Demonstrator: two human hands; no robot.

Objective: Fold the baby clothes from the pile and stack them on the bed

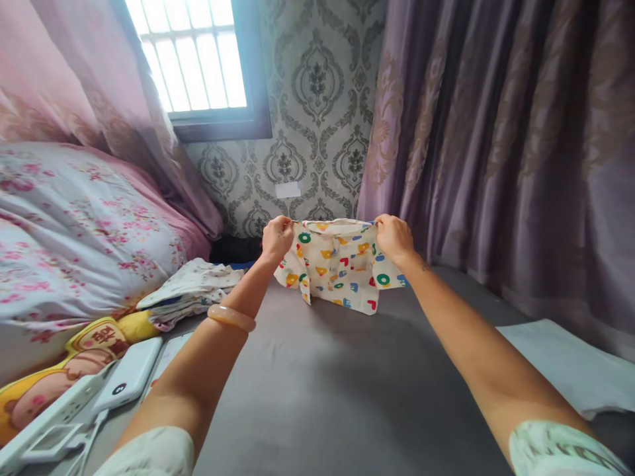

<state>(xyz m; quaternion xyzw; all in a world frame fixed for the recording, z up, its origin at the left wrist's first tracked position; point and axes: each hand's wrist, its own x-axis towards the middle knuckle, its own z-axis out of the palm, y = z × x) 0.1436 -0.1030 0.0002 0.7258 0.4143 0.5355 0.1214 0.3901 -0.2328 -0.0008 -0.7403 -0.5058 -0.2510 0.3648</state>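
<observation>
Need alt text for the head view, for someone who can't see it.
Left hand and right hand hold up a small patterned shirt by its top edge over a grey sheet. Folded clothes and a power bank lie at left.

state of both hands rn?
Left hand: closed, pinching one shoulder of the patterned shirt.
Right hand: closed, pinching the opposite shoulder; shirt hangs between the two.
</observation>
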